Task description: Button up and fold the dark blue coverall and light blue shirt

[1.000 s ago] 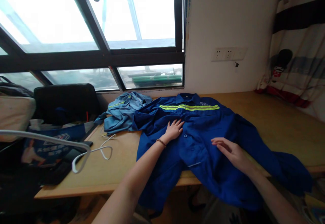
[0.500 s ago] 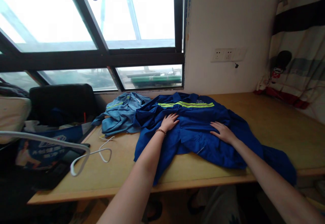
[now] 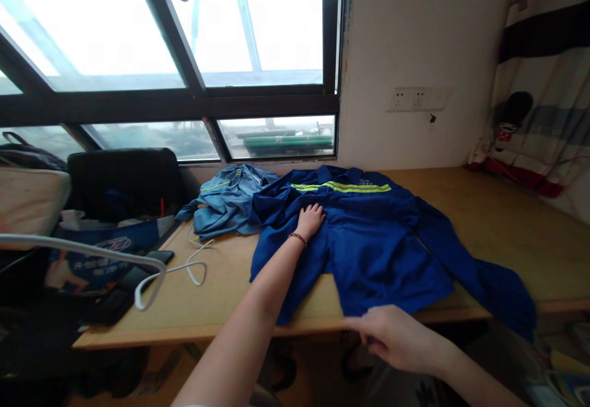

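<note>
A dark blue work jacket (image 3: 369, 241) with a yellow reflective stripe lies spread on the wooden table (image 3: 216, 296). My left hand (image 3: 311, 220) rests flat on its chest, fingers stretched out, a bead bracelet on the wrist. My right hand (image 3: 396, 339) is at the table's front edge, fingers pinched on the jacket's lower hem. The jacket's right sleeve trails off to the right and hangs over the table's edge.
A lighter blue garment (image 3: 228, 204) lies crumpled left of the jacket. A white hanger (image 3: 184, 272) lies on the table's left part. A black chair (image 3: 124, 182) and bags stand at the left. Wall sockets (image 3: 417, 98) and a curtain (image 3: 539, 87) are at the back right.
My right hand has drawn back from the jacket's middle to its lower hem at the table's front edge. The jacket lies flatter. My left hand has stayed on the chest.
</note>
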Available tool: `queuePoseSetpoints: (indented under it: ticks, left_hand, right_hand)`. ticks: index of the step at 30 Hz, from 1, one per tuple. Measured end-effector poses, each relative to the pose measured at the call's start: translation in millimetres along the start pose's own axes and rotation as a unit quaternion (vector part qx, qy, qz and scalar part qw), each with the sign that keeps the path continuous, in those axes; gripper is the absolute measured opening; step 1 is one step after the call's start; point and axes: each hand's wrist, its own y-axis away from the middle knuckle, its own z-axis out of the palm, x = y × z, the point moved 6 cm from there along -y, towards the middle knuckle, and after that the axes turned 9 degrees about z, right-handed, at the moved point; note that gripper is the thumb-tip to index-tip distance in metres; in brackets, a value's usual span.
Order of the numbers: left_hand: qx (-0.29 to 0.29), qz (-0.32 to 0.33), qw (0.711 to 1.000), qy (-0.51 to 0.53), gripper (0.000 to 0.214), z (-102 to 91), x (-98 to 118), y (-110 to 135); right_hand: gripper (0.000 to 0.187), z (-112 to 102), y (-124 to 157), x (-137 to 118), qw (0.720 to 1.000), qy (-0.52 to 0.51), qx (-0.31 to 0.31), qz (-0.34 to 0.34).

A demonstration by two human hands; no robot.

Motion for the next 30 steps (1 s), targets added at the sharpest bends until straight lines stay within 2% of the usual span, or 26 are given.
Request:
queuePoseSetpoints:
  ticks: [1, 2, 3, 5, 7, 8, 10, 13, 15, 16, 17, 20, 21, 22, 23, 26, 27, 30]
  left_hand:
    - [0.004, 0.03, 1.0, -0.002, 0.035, -5.6, 6.4, 3.1]
    - [0.003, 0.066, 0.998, 0.001, 0.032, -11.2, 13.4, 7.0]
    - [-0.002, 0.103, 0.995, 0.008, 0.031, -16.8, 20.0, 12.2]
    - [-0.025, 0.155, 0.987, 0.035, 0.029, -27.0, 30.0, 26.2]
    - [-0.066, 0.169, 0.981, 0.075, 0.029, -34.5, 35.3, 44.7]
    - [-0.091, 0.165, 0.977, 0.096, 0.03, -37.4, 37.1, 55.3]
    - [-0.14, 0.149, 0.968, 0.143, 0.027, -43.2, 42.1, 78.1]
    - [-0.187, 0.133, 0.939, 0.256, 0.02, -56.7, 57.3, 110.7]
    - [-0.218, 0.117, 0.901, 0.355, 0.025, -67.6, 70.7, 129.0]
    - [-0.246, 0.1, 0.873, 0.41, 0.029, -71.6, 77.3, 137.3]
    - [-0.286, 0.081, 0.834, 0.465, 0.033, -74.1, 83.9, 145.4]
    - [-0.408, 0.024, 0.691, 0.596, 0.036, -75.2, 98.6, 164.0]
    - [-0.427, 0.009, 0.663, 0.616, 0.035, -72.6, 98.9, 165.0]
    - [-0.424, -0.007, 0.658, 0.622, 0.034, -67.7, 95.7, 161.9]
    - [-0.4, -0.025, 0.676, 0.619, 0.032, -60.9, 89.2, 155.1]
    - [-0.281, -0.065, 0.785, 0.548, 0.027, -38.4, 63.7, 126.2]
    - [-0.258, -0.062, 0.816, 0.514, 0.026, -32.4, 58.6, 118.0]
    - [-0.256, -0.013, 0.867, 0.427, 0.026, -22.7, 58.8, 103.0]
  right_hand:
    - [0.041, 6.2, 7.2, -8.7, 0.998, -0.005, -0.065, -0.013]
    - [0.035, 7.8, 11.7, -13.6, 0.995, -0.021, -0.097, -0.013]
    - [0.03, 5.1, 12.3, -14.8, 0.995, -0.041, -0.092, -0.001]
    - [0.024, -10.2, 3.7, -7.6, 0.996, -0.081, 0.013, 0.042]
    - [0.021, -25.4, -11.3, 5.5, 0.981, -0.104, 0.147, 0.075]
    - [0.022, -28.6, -21.0, 11.9, 0.971, -0.112, 0.193, 0.081]
    - [0.023, -26.3, -44.8, 23.7, 0.959, -0.123, 0.239, 0.088]
    - [0.025, -11.8, -79.7, 38.7, 0.95, -0.087, 0.265, 0.139]
    - [0.028, -1.5, -95.0, 44.3, 0.941, -0.021, 0.274, 0.196]
    - [0.03, 2.9, -99.6, 45.2, 0.935, 0.016, 0.276, 0.221]
    - [0.031, 6.6, -102.4, 44.9, 0.929, 0.05, 0.277, 0.241]
    - [0.036, 12.9, -102.9, 41.1, 0.91, 0.116, 0.286, 0.278]
    - [0.036, 13.8, -101.8, 39.9, 0.903, 0.13, 0.29, 0.289]
    - [0.034, 14.3, -100.6, 39.1, 0.897, 0.141, 0.294, 0.299]
    - [0.031, 14.6, -99.5, 38.6, 0.892, 0.151, 0.296, 0.308]
    - [0.021, 13.9, -97.9, 37.6, 0.884, 0.169, 0.296, 0.319]
    - [0.019, 13.3, -97.4, 37.5, 0.885, 0.172, 0.294, 0.319]
    - [0.014, 10.7, -94.4, 38.5, 0.892, 0.17, 0.285, 0.307]
